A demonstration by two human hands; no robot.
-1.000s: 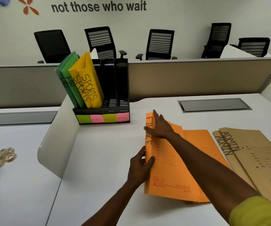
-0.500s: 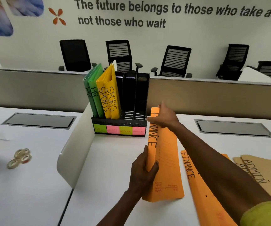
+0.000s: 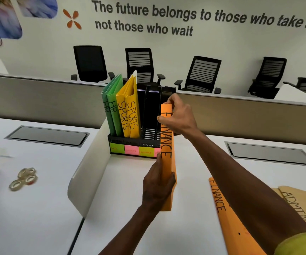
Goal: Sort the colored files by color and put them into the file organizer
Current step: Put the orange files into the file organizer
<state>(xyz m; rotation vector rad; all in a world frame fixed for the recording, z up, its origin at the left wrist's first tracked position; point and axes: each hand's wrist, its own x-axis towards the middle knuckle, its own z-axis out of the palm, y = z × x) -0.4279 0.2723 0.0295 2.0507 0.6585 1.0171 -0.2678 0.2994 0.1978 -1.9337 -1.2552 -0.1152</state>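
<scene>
White laminate forms the surface [image 3: 38,208], smooth and matt, with a row of black mesh-backed chairs [image 3: 201,74] along the wall behind. Black file organizer [image 3: 148,142] stands upright at the far edge, its slotted plastic base fronted by coloured sticky labels; 2 green files [image 3: 111,105] marked HR occupy the leftmost slot, 2 yellow files [image 3: 129,111] marked SPORTS the next, and the slots to the right of them appear empty. Orange FINANCE file [image 3: 166,153] is held on edge, spine toward the camera, just in front of the organizer's right side and clear of the slots. Left hand [image 3: 157,188] is closed around its lower part, thumb on the right face; right hand [image 3: 179,116] pinches the top end. Second orange file [image 3: 227,218] lies flat beside brown ADMIN files [image 3: 295,199]. Files are thin card, folded, likely to flex. Recommended handling: keep the file vertical, align its bottom edge with an empty slot, guide with the upper hand and lower squarely, avoiding the divider tops. Tape rolls [image 3: 24,178] lie well apart, left.
</scene>
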